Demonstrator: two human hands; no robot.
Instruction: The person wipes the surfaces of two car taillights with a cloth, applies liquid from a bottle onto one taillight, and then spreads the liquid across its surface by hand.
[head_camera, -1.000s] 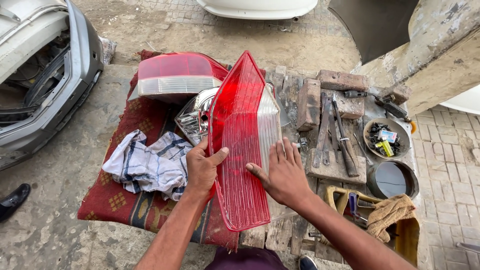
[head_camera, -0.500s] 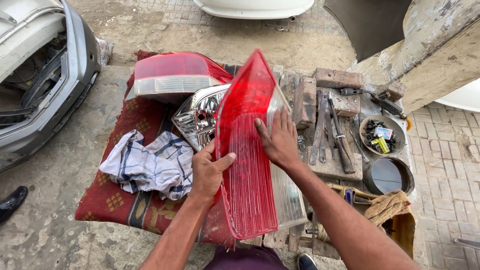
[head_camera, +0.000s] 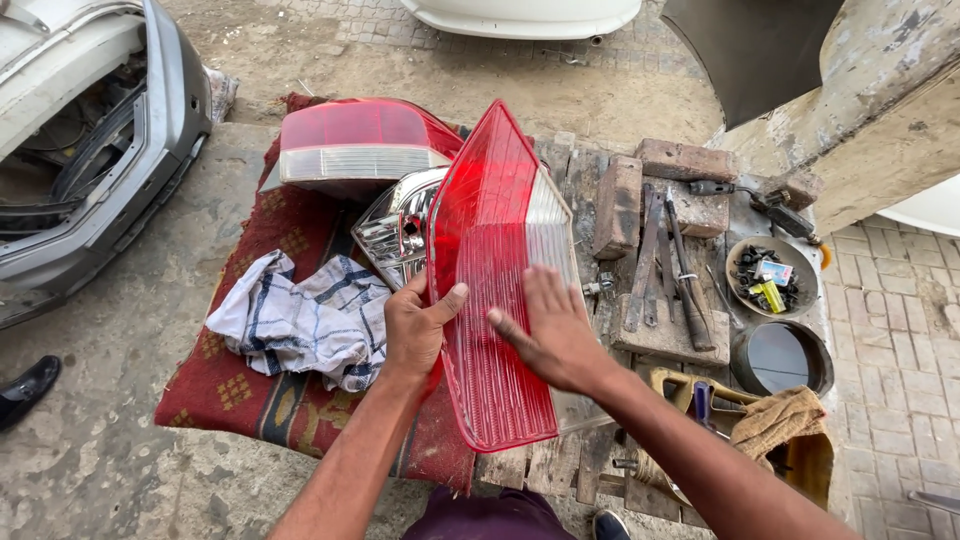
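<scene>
- The left hand (head_camera: 415, 330) has its grip closed on the left edge of a red tail-light lens (head_camera: 490, 270), thumb on its face.
- The lens stands tilted on edge above a red patterned rug (head_camera: 250, 390), just in front of a chrome lamp housing (head_camera: 395, 225).
- The right hand (head_camera: 550, 330) lies flat on the lens, fingers spread, grip released.
- A checked cloth (head_camera: 300, 320) lies left of the hands; files (head_camera: 665, 260) and bricks (head_camera: 650, 185) lie right.
</scene>
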